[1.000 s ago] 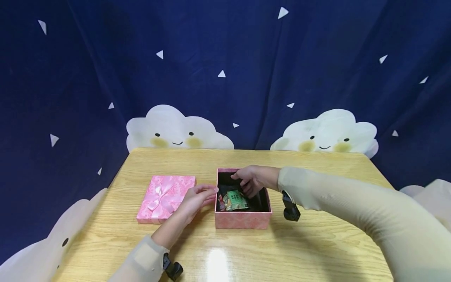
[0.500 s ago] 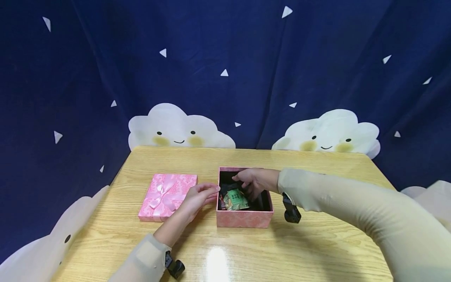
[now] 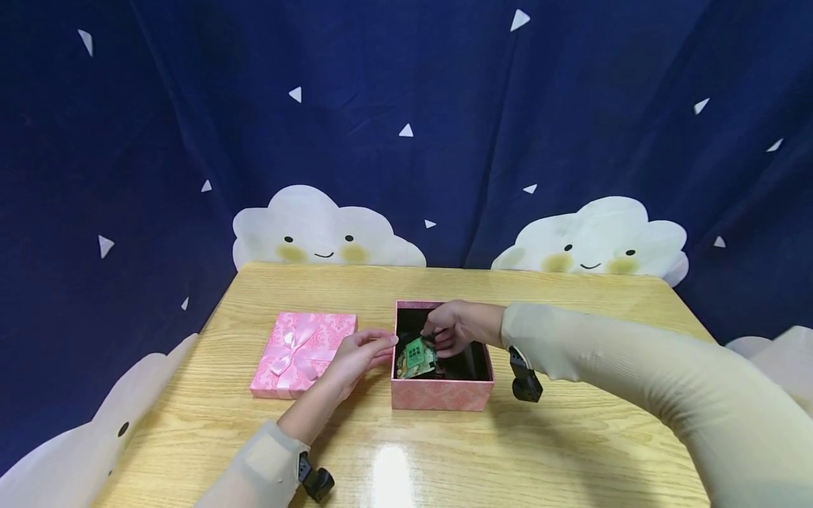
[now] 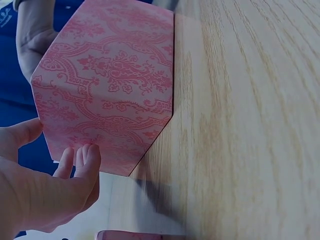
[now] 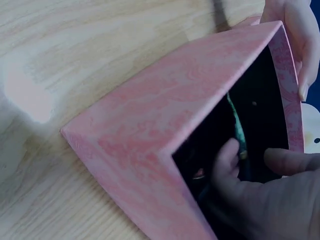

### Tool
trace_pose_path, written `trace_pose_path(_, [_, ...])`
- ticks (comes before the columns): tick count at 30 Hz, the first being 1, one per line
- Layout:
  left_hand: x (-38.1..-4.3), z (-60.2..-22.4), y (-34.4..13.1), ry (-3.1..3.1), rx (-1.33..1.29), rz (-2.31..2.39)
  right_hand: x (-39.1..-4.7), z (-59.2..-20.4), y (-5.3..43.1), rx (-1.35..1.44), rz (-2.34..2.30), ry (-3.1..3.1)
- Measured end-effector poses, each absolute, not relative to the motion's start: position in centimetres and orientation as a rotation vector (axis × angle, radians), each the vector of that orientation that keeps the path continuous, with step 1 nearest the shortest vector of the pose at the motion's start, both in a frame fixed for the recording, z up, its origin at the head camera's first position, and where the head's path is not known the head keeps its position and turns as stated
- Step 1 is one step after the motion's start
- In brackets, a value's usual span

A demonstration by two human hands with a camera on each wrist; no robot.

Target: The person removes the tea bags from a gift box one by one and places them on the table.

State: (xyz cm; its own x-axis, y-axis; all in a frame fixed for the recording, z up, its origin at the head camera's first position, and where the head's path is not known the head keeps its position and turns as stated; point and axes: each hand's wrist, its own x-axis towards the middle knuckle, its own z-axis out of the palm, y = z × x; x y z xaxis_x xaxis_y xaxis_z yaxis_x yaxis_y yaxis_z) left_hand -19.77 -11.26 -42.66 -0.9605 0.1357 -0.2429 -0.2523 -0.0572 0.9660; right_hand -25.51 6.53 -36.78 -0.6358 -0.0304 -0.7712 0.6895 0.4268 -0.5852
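Note:
A pink patterned box [image 3: 442,396] with a black inside stands open-topped on the table. My right hand [image 3: 454,327] reaches into it, thumb and fingers around the edge of a green snack packet [image 3: 416,353]. In the right wrist view the packet [image 5: 238,127] appears nearly edge-on beside the fingertips. Against the box's left wall rests my left hand [image 3: 356,360]; in the left wrist view its fingers [image 4: 90,160] lie outside on the patterned side, with the thumb near the rim. A small reddish item [image 5: 199,173] shows dimly on the box floor; the rest is dark.
A pink patterned lid [image 3: 305,353] with a ribbon bow lies left of the box, partly behind my left forearm. The wooden table [image 3: 571,437] reaches back to a dark blue curtain [image 3: 356,85] with white cloud shapes.
The green packet has shifted left and tilted inside the box, with my right fingers now closed in at its edge. My left hand stays at the box's left side.

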Motion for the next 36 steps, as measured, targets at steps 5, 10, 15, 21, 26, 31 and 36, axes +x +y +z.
trace_pose_path(5, [-19.8, -42.7, -11.3, 1.957, -0.118, 2.101, -25.5, -36.9, 6.4, 0.494, -1.246, 1.953])
trace_pose_path(10, [-19.8, -42.6, -11.3, 1.964, -0.115, 2.100, -25.5, -36.6, 6.5, 0.453, -1.249, 1.973])
trace_pose_path(15, [-19.7, -42.6, -11.4, 1.969, -0.133, 2.101, -25.4, -36.2, 6.8, 0.469, -1.257, 1.988])
trace_pose_path(21, [-19.8, -42.8, -11.3, 1.955, -0.133, 2.103, -25.0, -35.6, 7.6, 0.445, -1.317, 2.022])
trace_pose_path(26, [-19.8, -42.9, -11.1, 1.961, -0.131, 2.093, -24.3, -35.2, 8.6, 0.375, -1.384, 2.054])
trace_pose_path(31, [-19.8, -42.9, -11.1, 1.969, -0.136, 2.101, -23.9, -35.1, 9.4, 0.289, -1.451, 2.076])
trace_pose_path(36, [-19.8, -42.8, -11.2, 1.967, -0.138, 2.105, -23.7, -35.1, 10.2, 0.236, -1.536, 2.106])
